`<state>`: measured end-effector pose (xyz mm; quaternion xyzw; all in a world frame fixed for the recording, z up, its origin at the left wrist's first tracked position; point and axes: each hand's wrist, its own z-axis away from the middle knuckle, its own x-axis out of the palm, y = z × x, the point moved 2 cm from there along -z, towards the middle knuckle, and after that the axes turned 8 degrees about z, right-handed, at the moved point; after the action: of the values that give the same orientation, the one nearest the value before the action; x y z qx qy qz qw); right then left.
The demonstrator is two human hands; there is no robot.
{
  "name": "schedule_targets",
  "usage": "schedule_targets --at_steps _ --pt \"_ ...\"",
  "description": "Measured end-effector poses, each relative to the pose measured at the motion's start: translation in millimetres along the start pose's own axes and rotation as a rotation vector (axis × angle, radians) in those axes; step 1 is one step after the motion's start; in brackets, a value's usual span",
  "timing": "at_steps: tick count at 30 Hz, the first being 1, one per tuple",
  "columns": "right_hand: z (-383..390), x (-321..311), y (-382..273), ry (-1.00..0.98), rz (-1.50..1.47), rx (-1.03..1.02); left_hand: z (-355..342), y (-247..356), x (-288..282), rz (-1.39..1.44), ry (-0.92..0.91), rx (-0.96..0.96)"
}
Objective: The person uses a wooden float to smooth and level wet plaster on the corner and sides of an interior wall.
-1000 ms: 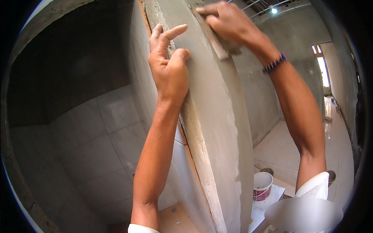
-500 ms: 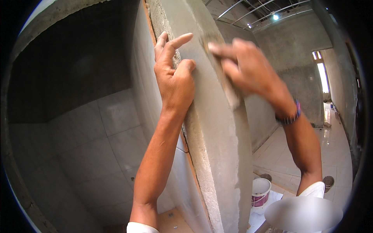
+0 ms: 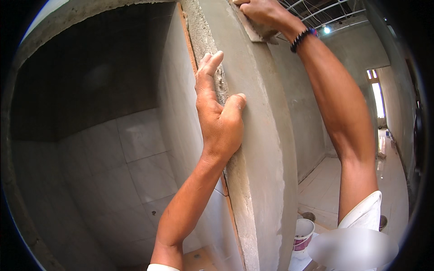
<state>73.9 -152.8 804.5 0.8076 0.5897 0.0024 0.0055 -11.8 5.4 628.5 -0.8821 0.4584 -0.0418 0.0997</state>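
Note:
My left hand [image 3: 219, 126] lies along the rough edge of a plastered wall end [image 3: 266, 180], fingers extended and thumb apart on the smooth grey face. A thin orange strip [image 3: 188, 37] runs beside that edge. High up at the top of the picture, my right hand [image 3: 261, 12] grips a flat, plaster-smeared float [image 3: 258, 36] against the plastered face, near its right side; the float is partly hidden by the fingers.
Left is a dark recess with marble-look wall tiles [image 3: 144, 176]. Right, a room with a tiled floor [image 3: 316, 185], a doorway [image 3: 378, 95], a white and purple bucket [image 3: 304, 230] and ceiling framing [image 3: 343, 11]. A rough opening edge [image 3: 81, 13] curves over the upper left.
My right hand and float went down the wall, then back up higher. My left hand now sits lower and further right in the picture, fingers straighter; the view has shifted slightly.

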Motion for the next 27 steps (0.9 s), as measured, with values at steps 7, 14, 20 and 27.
schedule_targets --at_steps 7,14,20,27 --pt "59.5 31.8 39.4 0.094 0.157 -0.281 -4.2 -3.3 -14.0 -0.018 0.002 -0.004" --pt "-39.7 6.4 50.8 0.133 0.253 -0.299 -4.0 3.4 10.0 0.017 0.006 0.035" --pt "-4.5 22.7 30.2 0.025 0.243 -0.326 -5.4 -2.6 -8.1 -0.044 0.012 0.027" --pt "-12.4 0.9 -0.8 -0.012 0.056 -0.066 -0.6 -6.8 -2.9 0.068 0.004 0.043"
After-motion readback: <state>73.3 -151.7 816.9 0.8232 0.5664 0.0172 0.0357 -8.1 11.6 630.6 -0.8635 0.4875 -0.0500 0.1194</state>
